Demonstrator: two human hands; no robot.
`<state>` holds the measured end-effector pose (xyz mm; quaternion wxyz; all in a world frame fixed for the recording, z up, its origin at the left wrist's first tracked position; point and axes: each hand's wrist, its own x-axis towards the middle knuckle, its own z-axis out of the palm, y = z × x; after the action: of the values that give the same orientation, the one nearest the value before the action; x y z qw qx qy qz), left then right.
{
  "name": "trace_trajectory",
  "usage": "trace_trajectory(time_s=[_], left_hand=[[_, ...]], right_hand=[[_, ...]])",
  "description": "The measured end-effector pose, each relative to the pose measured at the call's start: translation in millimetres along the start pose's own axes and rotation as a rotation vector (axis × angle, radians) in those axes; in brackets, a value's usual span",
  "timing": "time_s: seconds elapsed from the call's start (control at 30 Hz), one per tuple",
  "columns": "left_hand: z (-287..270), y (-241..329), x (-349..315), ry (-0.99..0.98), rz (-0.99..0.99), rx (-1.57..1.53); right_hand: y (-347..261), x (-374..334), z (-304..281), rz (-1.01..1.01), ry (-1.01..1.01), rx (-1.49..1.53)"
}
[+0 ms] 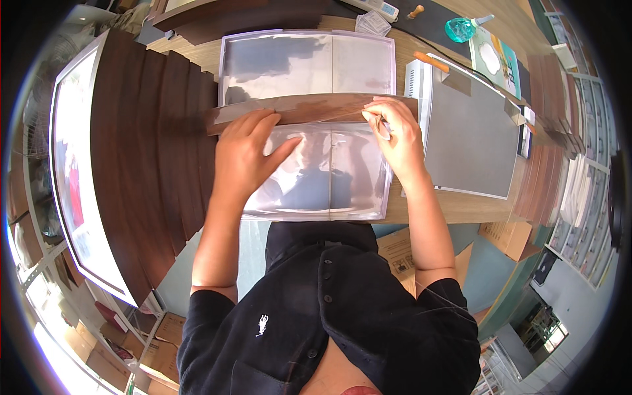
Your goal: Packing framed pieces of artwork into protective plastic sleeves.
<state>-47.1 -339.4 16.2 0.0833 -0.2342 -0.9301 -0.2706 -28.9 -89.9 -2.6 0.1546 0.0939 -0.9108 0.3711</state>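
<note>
A long brown wood-grain strip lies crosswise over a shiny panel under clear plastic with a pale rim. My left hand rests at the strip's left part, fingers bent on its near edge, thumb stretched out above the plastic. Near the strip's right end, my right hand is closed in a pinch. A small curled, light-coloured piece shows at those fingers; its kind is unclear. A thin clear film seems to run from there along the strip.
Dark brown wood-grain boards stand stacked at the left. A grey flat board or machine top with an orange-handled tool lies right. Farther back are a teal bottle, a small wooden-handled tool and a clear box.
</note>
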Motion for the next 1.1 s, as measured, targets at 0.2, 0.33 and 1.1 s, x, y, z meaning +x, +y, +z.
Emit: trace_trajectory(time_s=[0.2,0.33,1.1], left_hand=[[23,34,31,0.013,0.052,0.108],[39,48,36,-0.082,0.018,0.179],[-37,-41,-34,0.021,-0.395,0.131]], right_hand=[[-3,3,-4,0.107,-0.072,0.003],[-4,5,-6,0.118,-0.099,0.026],[4,-1,-13,0.064,-0.128,0.046]])
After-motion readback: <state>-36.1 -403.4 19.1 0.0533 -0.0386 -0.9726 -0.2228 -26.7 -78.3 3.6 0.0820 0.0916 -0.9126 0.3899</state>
